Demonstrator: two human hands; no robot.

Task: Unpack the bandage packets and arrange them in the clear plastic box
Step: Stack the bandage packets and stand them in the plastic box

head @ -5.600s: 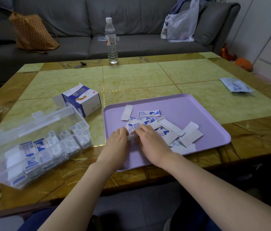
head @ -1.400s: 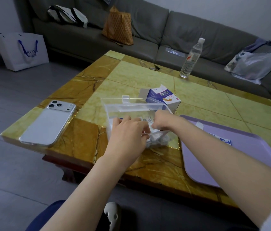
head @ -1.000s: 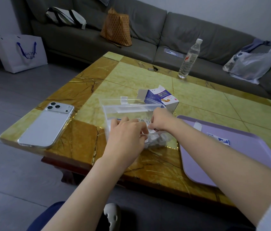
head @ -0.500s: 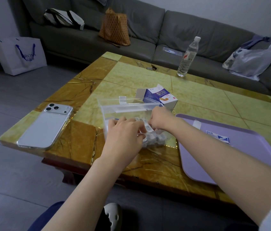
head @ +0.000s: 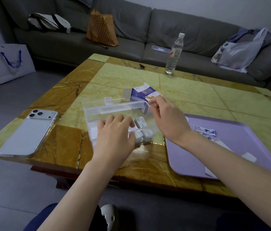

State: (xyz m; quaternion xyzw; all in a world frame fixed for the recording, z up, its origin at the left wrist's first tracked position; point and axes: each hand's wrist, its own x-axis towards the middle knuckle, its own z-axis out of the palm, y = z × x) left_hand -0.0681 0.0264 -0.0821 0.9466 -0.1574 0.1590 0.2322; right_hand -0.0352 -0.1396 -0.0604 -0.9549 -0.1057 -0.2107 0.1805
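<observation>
Since half a second ago our right hand (head: 168, 119) has risen out of the clear plastic box (head: 98, 112) to its far right corner. From the left, a phone (head: 28, 132) lies flat. Beside it sits the box, where our left hand (head: 114, 139) presses straight, spread fingers on the bandage packets (head: 144, 130) standing in white-and-blue rows. The right hand's fingers curl by the raised lid (head: 123, 107); we cannot tell whether they pinch anything. Loose packets (head: 204, 131) lie flat on the purple tray (head: 248, 139), rightward and nearest that hand, so we judge it fetches them.

Glossy polished stone is seen on the table (head: 123, 75), smooth see-through plastic on the box (head: 114, 108), matt plastic on the tray (head: 248, 144).
</observation>
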